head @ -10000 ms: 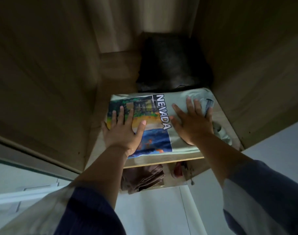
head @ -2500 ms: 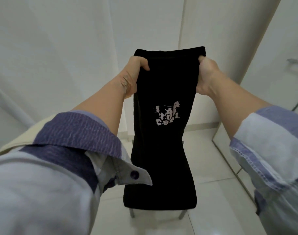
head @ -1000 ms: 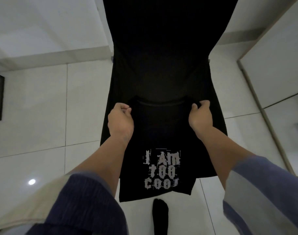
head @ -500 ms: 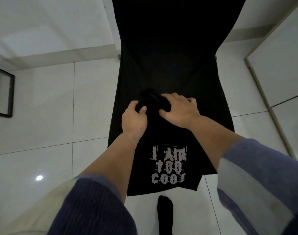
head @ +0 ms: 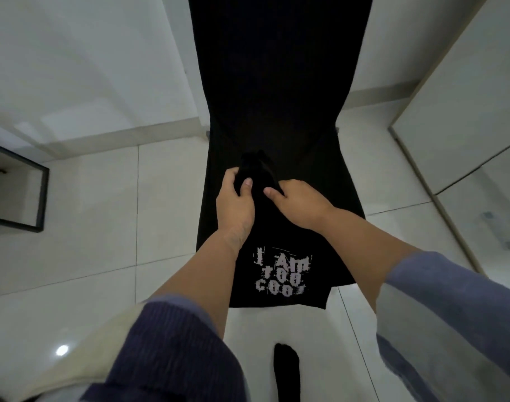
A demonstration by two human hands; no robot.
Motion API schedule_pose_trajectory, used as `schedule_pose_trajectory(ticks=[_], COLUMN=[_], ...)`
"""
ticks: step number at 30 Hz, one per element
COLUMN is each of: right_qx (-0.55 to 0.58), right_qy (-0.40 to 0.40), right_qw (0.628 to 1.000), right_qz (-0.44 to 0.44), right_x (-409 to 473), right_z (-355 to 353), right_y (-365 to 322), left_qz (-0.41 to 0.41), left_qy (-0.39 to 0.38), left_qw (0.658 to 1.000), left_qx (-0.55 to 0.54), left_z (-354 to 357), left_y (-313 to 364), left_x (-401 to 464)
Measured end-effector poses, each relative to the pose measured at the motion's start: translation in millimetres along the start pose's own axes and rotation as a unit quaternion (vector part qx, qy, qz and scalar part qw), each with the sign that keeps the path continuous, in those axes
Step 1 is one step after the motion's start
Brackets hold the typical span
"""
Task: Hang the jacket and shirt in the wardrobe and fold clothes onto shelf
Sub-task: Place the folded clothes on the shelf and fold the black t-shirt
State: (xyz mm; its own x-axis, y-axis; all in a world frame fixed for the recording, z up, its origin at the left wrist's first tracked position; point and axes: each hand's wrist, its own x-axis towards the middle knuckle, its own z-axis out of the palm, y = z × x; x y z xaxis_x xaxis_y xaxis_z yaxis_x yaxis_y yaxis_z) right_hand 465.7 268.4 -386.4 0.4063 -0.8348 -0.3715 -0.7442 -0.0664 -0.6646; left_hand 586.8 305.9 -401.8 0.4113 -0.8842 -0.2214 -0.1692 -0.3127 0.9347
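White glossy floor tiles (head: pixel 97 216) fill the left of the view, with a black-framed panel (head: pixel 42 198) at the far left edge and a small bright light reflection near the person's left sleeve (head: pixel 172 352), which is dark blue and ribbed with a cream band beside it. Right of that, the left hand (head: pixel 233 204) reaches forward over a black chair (head: pixel 277 82); its grip is pinched on a bunched fold of the black T-shirt (head: pixel 280 236), thumb on top and fingers wrapped around the raised cloth. The shirt lies on the chair seat, its near end hanging over the front edge, with pale lettering "I AM TOO COOL" (head: pixel 281 271) facing up. Just beside the left hand, the right hand (head: pixel 300 204) rests on the same fold, thumb out, fingers curled into the fabric; how tightly it holds cannot be told. Below the shirt, a black-socked foot (head: pixel 287 369) stands on the floor. At far right a pale wardrobe door (head: pixel 465 111) stands along the edge.
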Motion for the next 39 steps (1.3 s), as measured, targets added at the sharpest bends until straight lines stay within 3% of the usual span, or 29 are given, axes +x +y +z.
schedule_pose_trajectory(ticks=[5,8,10,12,15,20,24,29,33,39], right_qx=[0.039,0.042,0.050,0.073,0.108,0.147,0.119,0.102,0.109,0.106], right_qy=[0.116,0.199,0.268,0.331,0.416,0.522,0.621,0.723,0.767,0.783], right_qw=[0.991,0.977,0.960,0.938,0.900,0.837,0.774,0.680,0.619,0.577], right_qz=[-0.044,-0.057,-0.061,-0.069,-0.067,-0.066,-0.021,0.068,0.130,0.207], right_x=[-78.1,-137.2,-177.0,-217.2,-280.4,-383.8,-463.8,-548.9,-607.8,-673.6], right_z=[-61.7,-112.5,-151.4,-191.3,-245.1,-310.0,-347.0,-369.7,-384.6,-404.3], right_y=[-73.0,-120.4,-148.5,-171.3,-194.6,-199.9,-161.3,-63.0,15.5,120.4], left_qz=[0.071,0.107,0.087,0.003,-0.112,-0.051,0.085,0.224,0.271,0.287], left_qy=[0.026,0.084,0.163,0.198,0.152,0.021,0.004,-0.043,-0.109,-0.210], left_qw=[0.997,0.991,0.982,0.979,0.982,0.982,0.982,0.962,0.945,0.924], left_qx=[-0.009,0.009,0.047,0.046,-0.029,-0.182,-0.168,-0.148,-0.148,-0.141], left_z=[-23.5,-37.0,-44.2,-49.0,-43.6,-8.0,36.8,126.2,214.2,338.2], left_y=[82.3,124.6,150.3,173.9,217.9,306.0,360.8,406.7,425.3,421.9], left_x=[-52.7,-89.6,-119.0,-148.8,-185.4,-235.4,-271.2,-322.1,-371.5,-430.3])
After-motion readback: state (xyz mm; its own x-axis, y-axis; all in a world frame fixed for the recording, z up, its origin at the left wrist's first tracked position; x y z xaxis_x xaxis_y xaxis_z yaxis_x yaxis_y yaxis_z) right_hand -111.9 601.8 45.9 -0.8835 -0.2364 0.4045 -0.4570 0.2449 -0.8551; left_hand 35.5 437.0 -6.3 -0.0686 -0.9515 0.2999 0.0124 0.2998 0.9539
